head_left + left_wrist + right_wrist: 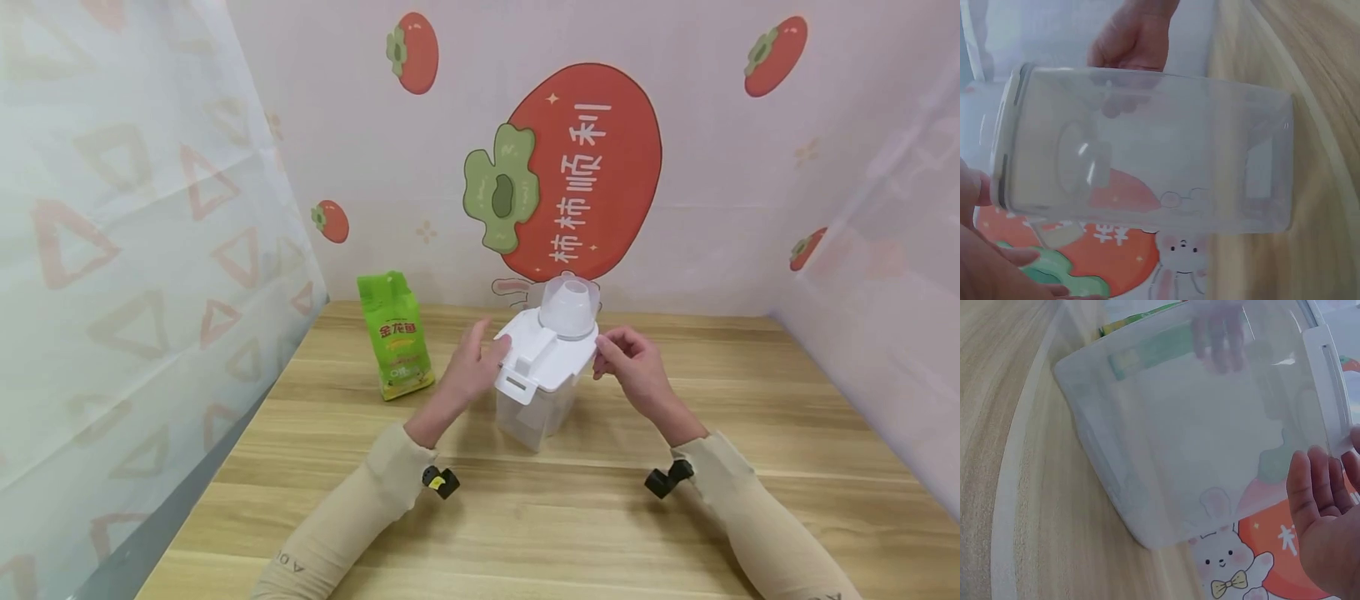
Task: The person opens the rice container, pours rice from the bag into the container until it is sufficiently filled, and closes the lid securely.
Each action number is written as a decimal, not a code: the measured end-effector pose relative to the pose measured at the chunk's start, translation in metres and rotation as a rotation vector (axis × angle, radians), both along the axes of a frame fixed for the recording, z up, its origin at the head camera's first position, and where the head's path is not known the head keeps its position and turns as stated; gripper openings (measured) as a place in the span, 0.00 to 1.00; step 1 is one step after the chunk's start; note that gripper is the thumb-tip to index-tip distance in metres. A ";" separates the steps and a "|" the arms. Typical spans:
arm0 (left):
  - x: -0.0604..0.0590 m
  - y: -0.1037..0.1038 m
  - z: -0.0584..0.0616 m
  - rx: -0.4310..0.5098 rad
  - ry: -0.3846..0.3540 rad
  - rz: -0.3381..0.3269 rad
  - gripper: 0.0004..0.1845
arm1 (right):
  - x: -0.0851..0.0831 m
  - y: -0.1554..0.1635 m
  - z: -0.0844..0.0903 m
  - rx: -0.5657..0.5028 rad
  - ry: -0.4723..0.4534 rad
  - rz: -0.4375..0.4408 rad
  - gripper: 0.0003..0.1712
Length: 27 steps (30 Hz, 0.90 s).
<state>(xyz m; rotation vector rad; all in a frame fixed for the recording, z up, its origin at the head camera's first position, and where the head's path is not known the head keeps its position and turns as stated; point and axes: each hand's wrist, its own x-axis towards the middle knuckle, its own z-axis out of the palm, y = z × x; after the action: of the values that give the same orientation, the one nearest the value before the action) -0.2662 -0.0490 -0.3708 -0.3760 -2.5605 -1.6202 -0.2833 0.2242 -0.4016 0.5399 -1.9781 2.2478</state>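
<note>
Transparent plastic made up the walls of the storage box [525,421] that I watched over the head feed, standing with its white lid [567,355] uppermost on the wood-grain table [562,533]. From my seat it was just past the middle of the view, slightly toward five o'clock. A cup-shaped cap [572,308] rose from the lid at one o'clock, and a slotted tab [517,386] jutted out at seven.

I had the left hand [467,367] at nine o'clock of the box, thumb against the lid's edge and the other fingers stretched out loosely, released rather than clenched. The right hand [636,371] was at three o'clock, with its thumb and forefinger drawn close to the lid's rim and the remaining fingers bent. From my feeds I could not tell whether those two tips pinched the edge or merely touched it.

Near the left hand, at nine o'clock of the box and apart from it, I saw a green bag [393,342] with printed lettering, standing upright. Toward twelve, a backdrop [712,250] showed a big red persimmon print [622,167] with white characters; the right wrist feed also gave me a rabbit print [1225,559]. Pale sleeves [345,512] covered both forearms, and small black wrist cameras [447,483] sat at seven and between four and five o'clock.
</note>
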 end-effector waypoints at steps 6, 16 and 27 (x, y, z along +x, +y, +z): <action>0.017 0.007 0.007 0.008 0.341 -0.059 0.16 | 0.000 0.000 0.000 -0.020 -0.031 0.006 0.04; 0.031 0.018 0.014 -0.147 0.626 -0.153 0.18 | -0.001 -0.002 0.002 -0.057 -0.038 0.048 0.06; 0.029 0.024 0.005 -0.321 0.757 -0.120 0.17 | -0.002 -0.001 0.003 -0.101 -0.060 0.112 0.06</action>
<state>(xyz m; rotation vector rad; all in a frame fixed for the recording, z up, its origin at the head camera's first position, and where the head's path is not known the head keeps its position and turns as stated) -0.2368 -0.0249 -0.3660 -0.9648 -2.1932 -0.8284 -0.2853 0.2232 -0.3981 0.5927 -1.8925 2.4435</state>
